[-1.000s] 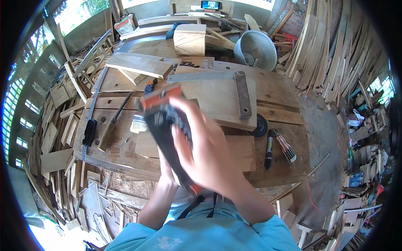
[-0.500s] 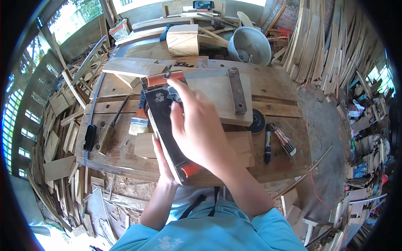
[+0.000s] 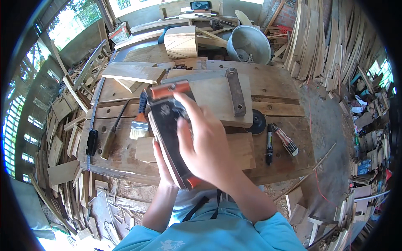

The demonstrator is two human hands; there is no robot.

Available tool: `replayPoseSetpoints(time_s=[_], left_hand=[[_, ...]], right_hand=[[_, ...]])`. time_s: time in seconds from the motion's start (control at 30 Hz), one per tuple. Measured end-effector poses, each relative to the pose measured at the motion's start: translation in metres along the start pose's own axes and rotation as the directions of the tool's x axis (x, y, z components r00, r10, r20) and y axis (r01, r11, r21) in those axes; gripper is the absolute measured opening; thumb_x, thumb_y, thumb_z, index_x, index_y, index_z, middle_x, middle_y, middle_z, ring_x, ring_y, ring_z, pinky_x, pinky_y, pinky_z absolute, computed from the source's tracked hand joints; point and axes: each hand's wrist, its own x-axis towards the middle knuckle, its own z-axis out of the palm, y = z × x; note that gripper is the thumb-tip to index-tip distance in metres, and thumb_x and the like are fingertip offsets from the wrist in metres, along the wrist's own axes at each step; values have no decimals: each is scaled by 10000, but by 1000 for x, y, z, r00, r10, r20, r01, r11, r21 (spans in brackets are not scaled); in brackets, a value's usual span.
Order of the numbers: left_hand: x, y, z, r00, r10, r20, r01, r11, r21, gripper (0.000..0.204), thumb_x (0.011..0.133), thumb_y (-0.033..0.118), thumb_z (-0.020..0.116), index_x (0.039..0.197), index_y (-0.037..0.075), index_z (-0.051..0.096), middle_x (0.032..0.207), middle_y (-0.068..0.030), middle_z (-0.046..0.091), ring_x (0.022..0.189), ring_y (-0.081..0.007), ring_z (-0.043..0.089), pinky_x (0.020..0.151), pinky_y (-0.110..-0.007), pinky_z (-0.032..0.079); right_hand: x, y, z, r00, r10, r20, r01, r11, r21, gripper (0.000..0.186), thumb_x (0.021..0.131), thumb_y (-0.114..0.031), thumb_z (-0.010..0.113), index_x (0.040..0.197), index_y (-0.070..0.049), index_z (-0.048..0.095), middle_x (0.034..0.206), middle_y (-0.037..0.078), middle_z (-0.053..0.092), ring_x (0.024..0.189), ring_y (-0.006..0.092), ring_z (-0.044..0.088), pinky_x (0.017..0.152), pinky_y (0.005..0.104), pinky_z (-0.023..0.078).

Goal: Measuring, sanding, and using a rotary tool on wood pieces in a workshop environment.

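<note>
My right hand (image 3: 201, 146) is closed on a black hand sander (image 3: 166, 138) with orange end pieces, held slanting over the workbench. My left hand (image 3: 164, 167) grips a pale wooden piece (image 3: 161, 148) beneath the sander, along its left side; much of that piece is hidden. Just left of the sander lie a paintbrush (image 3: 139, 127) and a wooden-handled rasp or file (image 3: 109, 140). Behind it, a metal square (image 3: 236, 96) rests on a wooden board (image 3: 209, 100). A black disc (image 3: 258, 121), a marker (image 3: 269, 148) and a patterned-handled cutter (image 3: 287, 142) lie to the right.
The workbench (image 3: 276, 96) also holds boards (image 3: 134, 72), a marked wood block (image 3: 180, 42), a metal pot (image 3: 248, 46), a long rule (image 3: 94, 108) and a phone (image 3: 200, 5) at the back. Scrap wood (image 3: 58, 154) and upright planks (image 3: 310, 42) surround the bench.
The sander and both hands rose toward the bench's back, then shifted slightly down and right. The sander looks less blurred than a second ago, and more of the paintbrush shows.
</note>
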Motion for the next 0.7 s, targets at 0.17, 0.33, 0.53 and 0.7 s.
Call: replayPoseSetpoints(time_s=[0.17, 0.33, 0.53, 0.7], left_hand=[[6, -6, 12, 999, -19, -39, 25, 988, 152, 850, 1024, 749, 293, 1566, 107, 423, 1473, -158, 571, 1306, -311, 593, 1141, -481, 463], [1, -5, 9, 997, 45, -65, -40, 997, 72, 822, 1053, 698, 284, 1649, 132, 269, 1658, -147, 357, 1479, -320, 429, 1238, -491, 349], [1, -5, 7, 999, -32, 26, 29, 995, 100, 859, 1022, 748, 289, 1596, 114, 375, 1536, -165, 510, 1360, -335, 550, 1163, -505, 439], [-1, -8, 9, 999, 25, 29, -27, 997, 77, 859, 1020, 748, 285, 1601, 120, 360, 1532, -163, 503, 1359, -338, 543, 1134, -513, 473]], right_hand=[[-55, 2, -16, 999, 43, 11, -43, 995, 87, 456, 989, -25, 555, 1445, -11, 533, 1087, 253, 654, 957, 419, 667, 848, 463, 528], [-3, 6, -4, 997, -52, -55, 56, 996, 75, 456, 991, -34, 574, 1444, -3, 528, 1079, 259, 655, 955, 418, 663, 857, 471, 514], [-57, 10, -16, 1000, 2, -7, -1, 992, 126, 421, 1001, -55, 557, 1411, 41, 549, 1174, 262, 665, 1040, 385, 682, 930, 436, 524], [-33, 3, -10, 997, -68, -45, 75, 983, 168, 432, 987, -31, 582, 1412, 40, 551, 1202, 261, 669, 1085, 383, 685, 954, 422, 522]])
